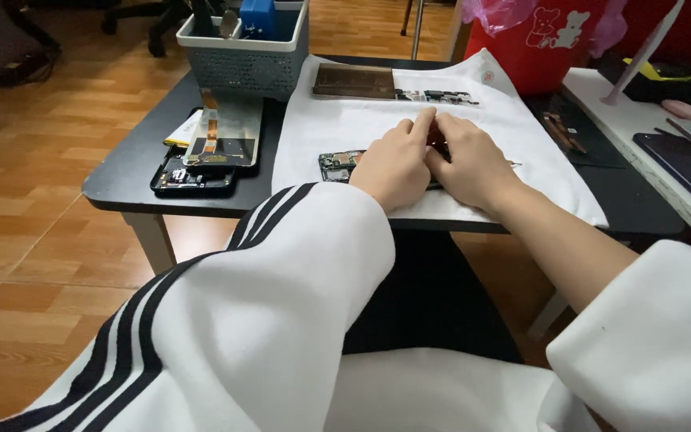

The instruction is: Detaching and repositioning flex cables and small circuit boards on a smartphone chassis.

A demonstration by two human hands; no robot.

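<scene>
Both hands were bunched over the opened phone [341, 165] lying on the white cloth [473, 104]. Left hand [393, 164] and right hand [469, 164] had fingers pressed together on it, probably steadying it. Grey basket [245, 68] sat behind the cloth.

Both hands [433, 164] press on what looks like an opened phone [341, 166] on white cloth [337, 120].
</scene>
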